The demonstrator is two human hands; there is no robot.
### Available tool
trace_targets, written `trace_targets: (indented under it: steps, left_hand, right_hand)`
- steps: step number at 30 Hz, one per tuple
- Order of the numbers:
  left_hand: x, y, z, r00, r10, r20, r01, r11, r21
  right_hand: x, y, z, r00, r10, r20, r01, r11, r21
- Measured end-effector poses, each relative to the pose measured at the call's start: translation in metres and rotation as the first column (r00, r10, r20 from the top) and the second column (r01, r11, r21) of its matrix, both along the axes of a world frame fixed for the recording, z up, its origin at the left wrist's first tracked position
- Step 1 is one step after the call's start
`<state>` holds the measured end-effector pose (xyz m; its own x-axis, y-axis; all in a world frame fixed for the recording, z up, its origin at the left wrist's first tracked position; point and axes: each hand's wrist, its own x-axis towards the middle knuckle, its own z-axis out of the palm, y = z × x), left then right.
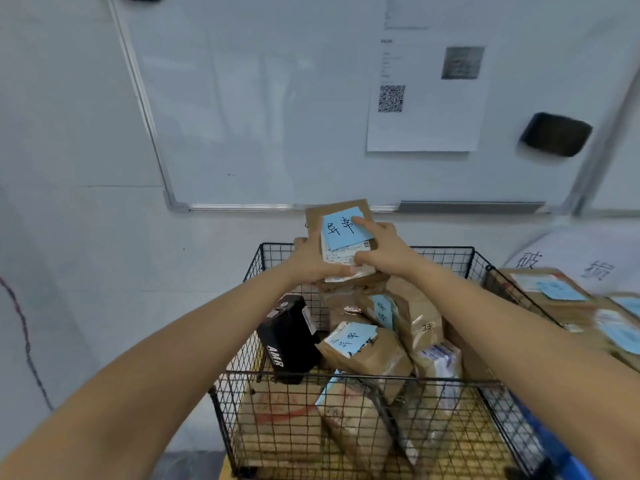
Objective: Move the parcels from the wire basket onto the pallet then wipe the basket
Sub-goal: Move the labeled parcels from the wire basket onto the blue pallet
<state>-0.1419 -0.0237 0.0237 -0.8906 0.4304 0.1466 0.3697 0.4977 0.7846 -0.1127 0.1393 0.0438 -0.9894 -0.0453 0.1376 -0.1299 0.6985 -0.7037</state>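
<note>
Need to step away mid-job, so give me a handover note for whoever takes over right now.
Left hand: grips the brown parcel at its left edge.
Right hand: holds the same parcel from the right, fingers on its blue note.
The parcel is raised above the wire basket.
In the basket: a black box and several brown parcels.
Done: other parcels lie right of the basket, perhaps moved ones; their support is unclear.
Left: set this parcel there, move the rest, wipe the basket.

Reaching forward together, left hand (313,261) and right hand (382,247) grip side by side.
</note>
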Motion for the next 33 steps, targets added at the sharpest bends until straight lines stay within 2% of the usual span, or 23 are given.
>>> trace_targets:
  steps: [10, 14, 19, 24, 28, 33]
  left_hand:
    - [0.013, 0.098, 0.045, 0.957, -0.268, -0.109, 0.28, 0.954, 0.112]
    - [0.033, 0.151, 0.055, 0.942, -0.299, -0.155, 0.308, 0.95, 0.044]
    - [0.054, 0.225, 0.057, 0.929, -0.353, -0.109, 0.355, 0.935, -0.002]
    - [0.088, 0.292, 0.06, 0.888, -0.43, -0.16, 0.436, 0.9, 0.003]
    - [0.124, 0.347, 0.056, 0.855, -0.504, -0.121, 0.516, 0.851, 0.095]
    - [0.149, 0.41, 0.029, 0.891, -0.449, -0.065, 0.452, 0.891, 0.039]
  right_hand:
    - [0.057, 0.082, 0.046, 0.964, -0.234, -0.125, 0.236, 0.972, 0.005]
    - [0.083, 0.128, 0.054, 0.925, -0.342, -0.163, 0.349, 0.937, 0.019]
    - [0.123, 0.19, 0.056, 0.882, -0.435, -0.179, 0.443, 0.897, 0.002]
    - [0.161, 0.253, 0.055, 0.852, -0.492, -0.182, 0.499, 0.866, -0.004]
    - [0.188, 0.311, 0.049, 0.849, -0.503, -0.164, 0.51, 0.86, -0.002]
    - [0.212, 0.373, 0.025, 0.862, -0.496, -0.105, 0.501, 0.865, 0.023]
